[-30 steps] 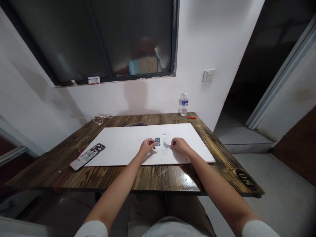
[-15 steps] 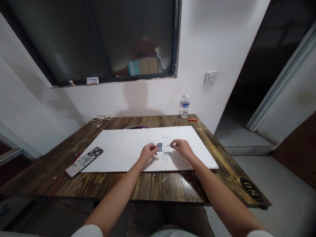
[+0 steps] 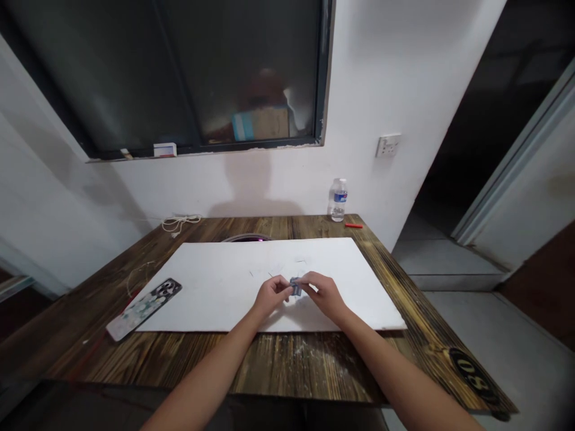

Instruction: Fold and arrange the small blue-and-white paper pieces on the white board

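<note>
Above a white board (image 3: pixel 215 287), my left hand (image 3: pixel 272 294) pinches a small flat blue-grey piece with slot-like marks (image 3: pixel 295 288) between thumb and fingers. My right hand (image 3: pixel 324 292) comes in from the other side, its fingertips closed together at the upper right edge of that piece. Whatever those right fingertips hold is hidden by the fingers. Short dark thin lines or slivers (image 3: pixel 300 261) show on the board just beyond the hands; I cannot tell which they are.
A phone in a patterned case (image 3: pixel 144 308) overlaps the board's left edge. On the wooden table (image 3: pixel 287 365) there are also a white cord (image 3: pixel 180 222), a water bottle (image 3: pixel 339 200) and a red stick-like item (image 3: pixel 353 225). Behind the board a round dark-rimmed object (image 3: pixel 247 237) partly shows.
My right hand has moved left, bringing its fingertips from beside the blue-grey piece onto its edge. The thin strip seen in those fingers before is now hidden. The view has shifted slightly.
</note>
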A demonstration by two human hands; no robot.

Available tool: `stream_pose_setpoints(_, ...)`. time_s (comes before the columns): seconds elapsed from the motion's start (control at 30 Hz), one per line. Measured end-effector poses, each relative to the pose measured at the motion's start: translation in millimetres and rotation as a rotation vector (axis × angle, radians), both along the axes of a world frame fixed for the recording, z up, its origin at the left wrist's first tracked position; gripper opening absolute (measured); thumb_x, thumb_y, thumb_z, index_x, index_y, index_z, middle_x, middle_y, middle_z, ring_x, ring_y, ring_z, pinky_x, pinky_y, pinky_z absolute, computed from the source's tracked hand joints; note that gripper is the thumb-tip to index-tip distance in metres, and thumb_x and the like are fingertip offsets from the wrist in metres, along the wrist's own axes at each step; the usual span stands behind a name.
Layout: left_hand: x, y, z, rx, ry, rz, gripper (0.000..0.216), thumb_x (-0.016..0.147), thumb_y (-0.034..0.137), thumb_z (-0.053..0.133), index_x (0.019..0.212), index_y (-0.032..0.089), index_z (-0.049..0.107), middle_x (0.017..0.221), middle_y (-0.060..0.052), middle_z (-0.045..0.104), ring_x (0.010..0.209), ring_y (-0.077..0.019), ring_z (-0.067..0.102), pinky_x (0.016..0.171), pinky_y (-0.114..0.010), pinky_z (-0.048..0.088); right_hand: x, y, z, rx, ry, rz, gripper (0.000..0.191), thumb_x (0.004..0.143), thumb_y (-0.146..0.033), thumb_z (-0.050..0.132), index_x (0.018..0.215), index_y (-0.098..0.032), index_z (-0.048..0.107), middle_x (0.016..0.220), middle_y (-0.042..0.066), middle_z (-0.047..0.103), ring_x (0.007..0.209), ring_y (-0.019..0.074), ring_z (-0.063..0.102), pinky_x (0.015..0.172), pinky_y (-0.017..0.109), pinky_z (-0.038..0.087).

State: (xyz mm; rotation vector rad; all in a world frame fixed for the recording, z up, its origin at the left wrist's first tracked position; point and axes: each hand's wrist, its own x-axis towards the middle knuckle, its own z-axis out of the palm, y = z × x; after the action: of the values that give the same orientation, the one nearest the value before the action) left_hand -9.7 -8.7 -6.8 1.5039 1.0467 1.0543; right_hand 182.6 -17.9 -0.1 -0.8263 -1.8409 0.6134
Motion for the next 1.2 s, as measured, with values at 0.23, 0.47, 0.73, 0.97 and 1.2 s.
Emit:
stream_pose_setpoints(0.23,-1,-2,0.9,-0.036,-0.033,-0.073,0.039,0.065,0.051,0.079,0.068,0.018,0.058,0.061,0.0,0.058,0.054,-0.0119,0.054,0.055,-0.024,0.042,-1,1,-8.8,-0.12,0.075,-0.127,0.019,0.084,-0.034,0.065,0.101,-0.027,0.065,0.078,0.001,0.071,0.073,0.0189,0.067,0.072,0.031,0.052)
stream_pose_setpoints(0.47,-2,-4,-0.9,-0.042,0.005,-0.118,0.035,0.066,0.048,0.079,0.069,0.018,0.06,0.063,-0.002,0.062,0.056,-0.0129,0.056,0.057,-0.025,0.042,-5,0,-9.8,-0.251,0.157,-0.135,0.022,0.074,-0.037,0.075,0.089,-0.025,0.063,0.071,0.0,0.068,0.07,0.0197,0.066,0.061,0.028,0.049)
stream_pose_setpoints(0.73,-2,-6,4.4,0.083,0.138,-0.082,0.027,0.074,0.044,0.074,0.068,0.019,0.065,0.062,-0.003,0.065,0.061,-0.0161,0.059,0.061,-0.026,0.044,-7,8,-15.4,-0.541,0.429,0.012,0.034,0.054,-0.039,0.087,0.065,-0.02,0.061,0.06,-0.001,0.063,0.059,0.0156,0.059,0.057,0.027,0.046)
stream_pose_setpoints(0.97,9,-7,20.1,0.108,0.041,-0.13,0.032,0.071,0.045,0.078,0.067,0.016,0.064,0.068,-0.005,0.069,0.066,-0.0175,0.064,0.067,-0.028,0.049,-7,10,-7.2,-0.614,0.728,0.277,0.046,0.046,-0.032,0.092,0.052,-0.018,0.049,0.059,-0.004,0.058,0.054,0.0117,0.055,0.053,0.025,0.044)
stream_pose_setpoints(1.2,18,28,42.7,0.027,-0.079,-0.048,0.038,0.062,0.047,0.082,0.071,0.015,0.064,0.066,-0.003,0.067,0.059,-0.015,0.063,0.061,-0.027,0.05,9,42,19.4,-0.576,0.507,0.229,0.032,0.06,-0.039,0.085,0.063,-0.018,0.061,0.063,-0.001,0.062,0.061,0.0136,0.056,0.063,0.029,0.044)
